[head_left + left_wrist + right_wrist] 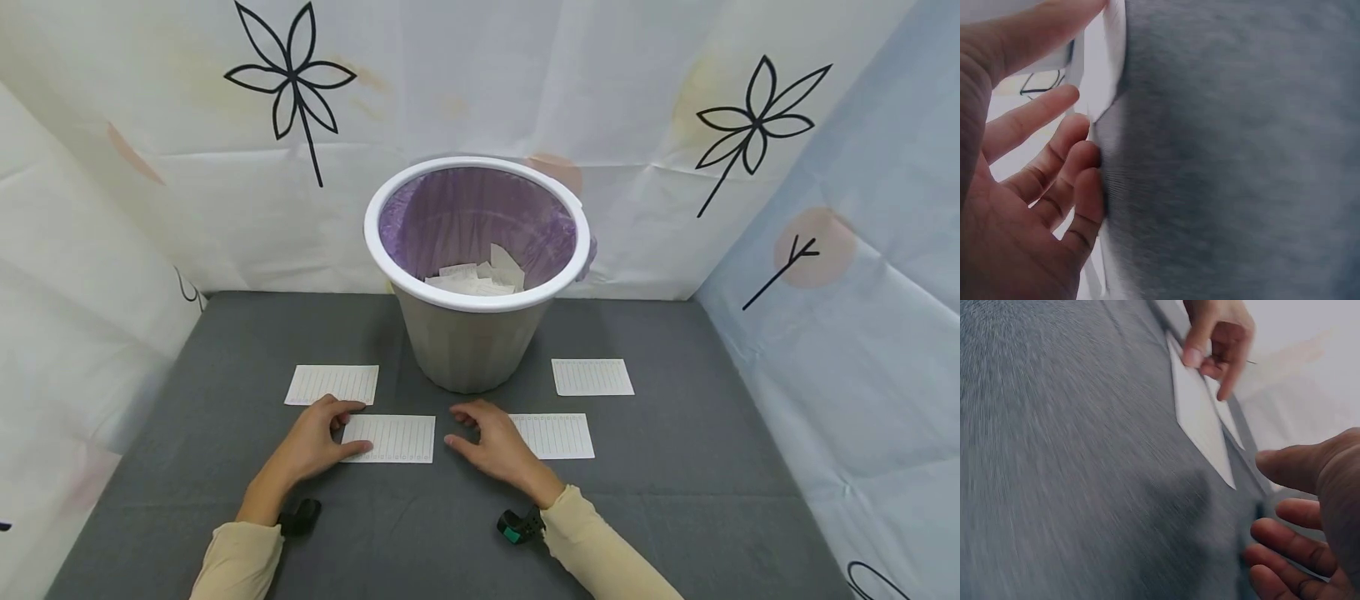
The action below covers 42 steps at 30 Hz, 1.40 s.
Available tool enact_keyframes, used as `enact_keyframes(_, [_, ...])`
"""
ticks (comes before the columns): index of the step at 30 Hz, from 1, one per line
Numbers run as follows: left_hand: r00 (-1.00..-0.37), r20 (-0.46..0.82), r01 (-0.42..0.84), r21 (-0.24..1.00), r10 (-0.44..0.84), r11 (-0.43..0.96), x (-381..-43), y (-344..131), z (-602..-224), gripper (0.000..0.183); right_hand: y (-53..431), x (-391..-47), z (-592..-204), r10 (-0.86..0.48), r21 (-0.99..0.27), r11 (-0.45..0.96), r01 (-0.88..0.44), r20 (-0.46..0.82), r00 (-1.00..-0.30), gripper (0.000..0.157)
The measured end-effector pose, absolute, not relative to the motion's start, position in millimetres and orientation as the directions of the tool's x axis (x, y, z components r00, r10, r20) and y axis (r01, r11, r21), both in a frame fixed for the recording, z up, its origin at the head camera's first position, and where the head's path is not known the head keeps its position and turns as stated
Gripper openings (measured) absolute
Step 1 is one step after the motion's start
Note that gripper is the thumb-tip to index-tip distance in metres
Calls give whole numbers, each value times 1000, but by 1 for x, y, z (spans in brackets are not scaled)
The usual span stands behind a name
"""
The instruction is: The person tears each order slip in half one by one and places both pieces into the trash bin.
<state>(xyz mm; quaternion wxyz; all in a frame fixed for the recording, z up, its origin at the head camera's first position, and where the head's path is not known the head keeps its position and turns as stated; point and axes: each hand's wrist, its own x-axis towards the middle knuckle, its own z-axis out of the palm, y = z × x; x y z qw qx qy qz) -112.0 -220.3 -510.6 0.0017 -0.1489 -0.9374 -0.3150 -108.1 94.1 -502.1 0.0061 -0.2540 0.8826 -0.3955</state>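
Observation:
My left hand (313, 440) lies over the left end of the front left ruled paper card (403, 439), its thumb touching the card and its index finger reaching beyond the far edge. In the left wrist view the other fingers (1079, 181) are loosely bent, with no card between them. Behind it a second ruled card (330, 382) lies flat, close to the index fingertip. My right hand (491, 439) is held to the right of the front left card, fingers loosely bent and holding nothing. It partly covers the front right card (558, 436).
A round waste bin (468, 350) with a white rim and purple liner stands behind the cards. Several paper pieces (483, 282) lie inside it. Another ruled card (592, 377) lies at the back right. Fabric walls (637, 233) border the grey tabletop (420, 533).

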Motion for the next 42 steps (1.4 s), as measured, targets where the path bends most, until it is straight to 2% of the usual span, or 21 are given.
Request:
enact_keyframes(7, [-959,96,271,576,265,771,-111,-221,-515,57,66,-107,-505,-469,-635,647,-422,106,-877,61])
enact_keyframes(10, [-961,88,265,569,263,778,-111,-220,-515,58,58,-108,-508,-464,-612,671,-419,94,-881,64])
enact_keyframes(20, [-960,79,267,541,267,797,-114,-216,-509,52,44,-108,-514,-401,-617,685,-386,122,-908,45])
enact_keyframes(31, [-954,59,280,524,294,804,-115,-214,-504,59,39,-111,-513,-385,-667,659,-347,97,-918,36])
enact_keyframes(42, [-953,64,281,556,297,782,-111,-213,-501,45,37,-114,-517,-373,-715,607,-347,130,-919,24])
